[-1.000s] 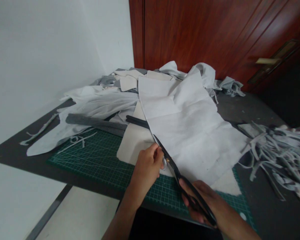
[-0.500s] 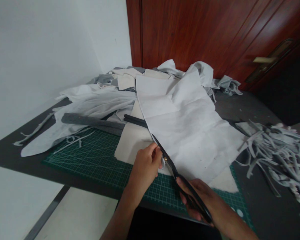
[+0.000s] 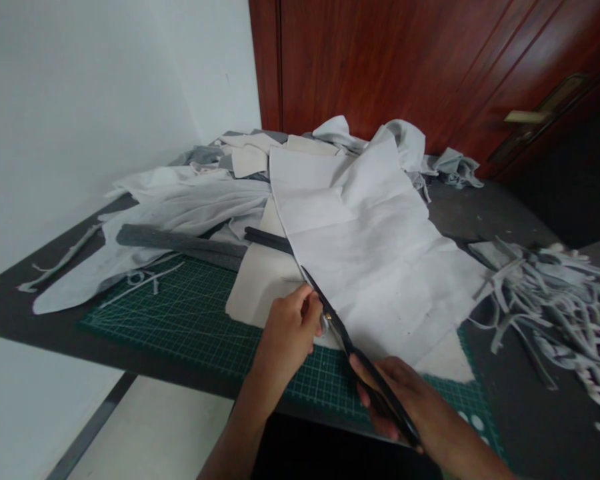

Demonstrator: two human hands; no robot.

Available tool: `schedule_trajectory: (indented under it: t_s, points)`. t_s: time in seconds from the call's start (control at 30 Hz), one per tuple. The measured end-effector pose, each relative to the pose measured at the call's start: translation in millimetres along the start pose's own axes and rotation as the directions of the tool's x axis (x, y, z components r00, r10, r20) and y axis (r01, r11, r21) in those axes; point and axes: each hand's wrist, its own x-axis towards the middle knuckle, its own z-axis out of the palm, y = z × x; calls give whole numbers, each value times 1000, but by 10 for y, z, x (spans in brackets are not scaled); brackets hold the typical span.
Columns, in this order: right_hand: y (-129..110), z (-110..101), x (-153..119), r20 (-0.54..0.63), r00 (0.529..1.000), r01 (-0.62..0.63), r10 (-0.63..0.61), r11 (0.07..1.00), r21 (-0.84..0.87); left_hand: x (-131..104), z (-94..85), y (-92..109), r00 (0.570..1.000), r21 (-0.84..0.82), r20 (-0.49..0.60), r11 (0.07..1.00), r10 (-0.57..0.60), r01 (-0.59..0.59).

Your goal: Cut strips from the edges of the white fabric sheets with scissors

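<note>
black scissors (image 3: 353, 350) are gripped in the closed right hand (image 3: 405, 400), blades laid into the white fabric (image 3: 375, 260) edge; beside the scissors, the fabric's cut edge is pinched taut by the left hand (image 3: 287, 333).

- left hand (image 3: 286, 333) bare, no glove, no ring or watch seen
- left forearm bare to frame edge, no sleeve showing
- right hand (image 3: 405, 397) bare, ungloved
- right forearm bare, no sleeve or wristband in view

Scissor handles (image 3: 390, 407): hidden inside right hand (image 3: 405, 400).
Strip pile (image 3: 555, 313): cut off by right edge.
</note>
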Motion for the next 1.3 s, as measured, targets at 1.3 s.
schedule_trajectory:
  t_s: [1.3]
  points:
    - [46,-44,32,42,999,1,-1,1000,0,-2,-3,0,1000,32,8,999,16,-16]
